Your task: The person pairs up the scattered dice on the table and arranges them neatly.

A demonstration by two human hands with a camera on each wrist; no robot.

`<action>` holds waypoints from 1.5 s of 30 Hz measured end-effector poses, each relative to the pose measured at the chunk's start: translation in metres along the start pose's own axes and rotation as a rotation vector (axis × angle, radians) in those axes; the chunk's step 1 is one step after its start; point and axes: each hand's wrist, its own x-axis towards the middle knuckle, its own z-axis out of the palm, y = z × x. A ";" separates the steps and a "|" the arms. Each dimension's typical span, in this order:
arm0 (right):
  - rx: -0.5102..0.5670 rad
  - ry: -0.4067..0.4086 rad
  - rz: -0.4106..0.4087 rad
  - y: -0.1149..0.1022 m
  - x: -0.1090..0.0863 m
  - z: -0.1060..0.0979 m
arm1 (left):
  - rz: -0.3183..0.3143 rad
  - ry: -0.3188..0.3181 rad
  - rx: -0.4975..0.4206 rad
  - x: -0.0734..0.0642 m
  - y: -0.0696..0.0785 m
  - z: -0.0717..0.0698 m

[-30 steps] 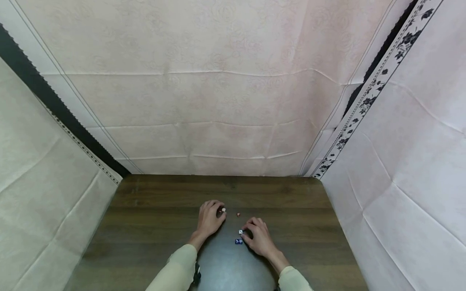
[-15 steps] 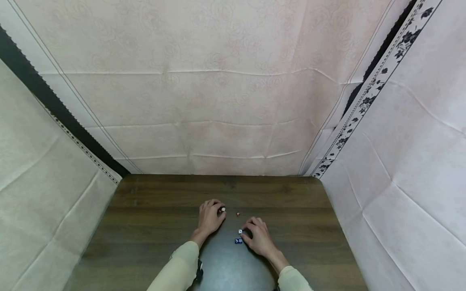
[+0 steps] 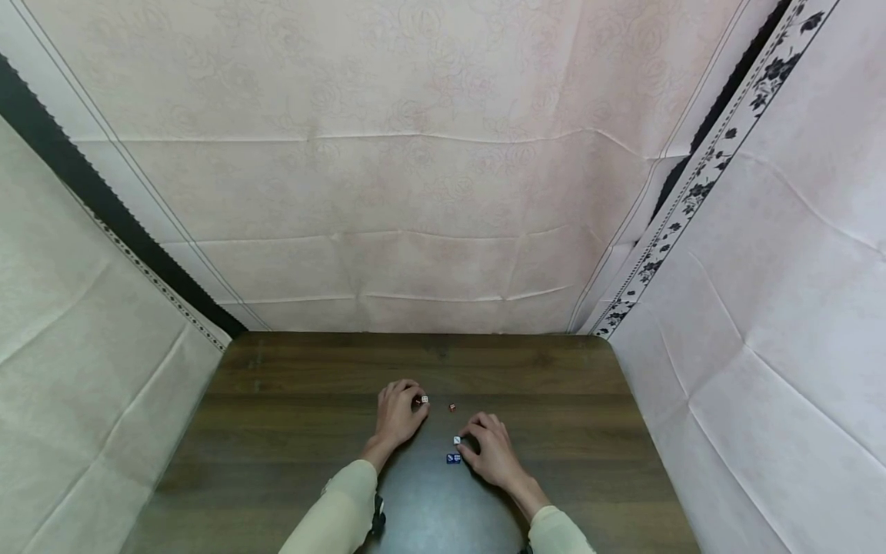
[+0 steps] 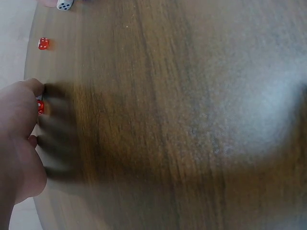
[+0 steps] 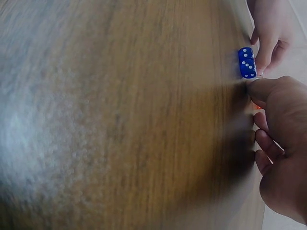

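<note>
In the head view my left hand (image 3: pixel 400 414) pinches a white die (image 3: pixel 425 399) between thumb and fingertips. A red die (image 4: pixel 40 106) sits close by it, partly hidden behind the thumb in the left wrist view. My right hand (image 3: pixel 490 452) has its thumb and index finger at either side of another white die (image 3: pixel 457 440), whose dotted face shows in the left wrist view. Just in front of that hand two blue dice (image 5: pixel 247 62) lie side by side, touching. A lone red die (image 3: pixel 452 407) rests on the table between the hands.
A brown wood-grain table (image 3: pixel 291 431) carries everything, with a bright reflection between the forearms. Its far edge meets a pale patterned cloth (image 3: pixel 415 192). More pale cloth hangs on the left (image 3: pixel 90 323) and right sides.
</note>
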 end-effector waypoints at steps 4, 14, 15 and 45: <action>-0.005 -0.007 0.002 0.000 0.000 -0.001 | 0.007 0.001 0.000 0.000 -0.001 0.000; -0.002 -0.014 0.006 0.000 0.000 0.000 | -0.022 0.009 -0.020 0.002 -0.005 0.004; 0.002 -0.014 0.006 0.000 0.000 0.000 | -0.021 0.009 -0.028 0.002 -0.003 0.003; 0.012 -0.021 0.039 -0.004 0.000 -0.003 | 0.172 -0.058 -0.075 -0.044 0.031 -0.008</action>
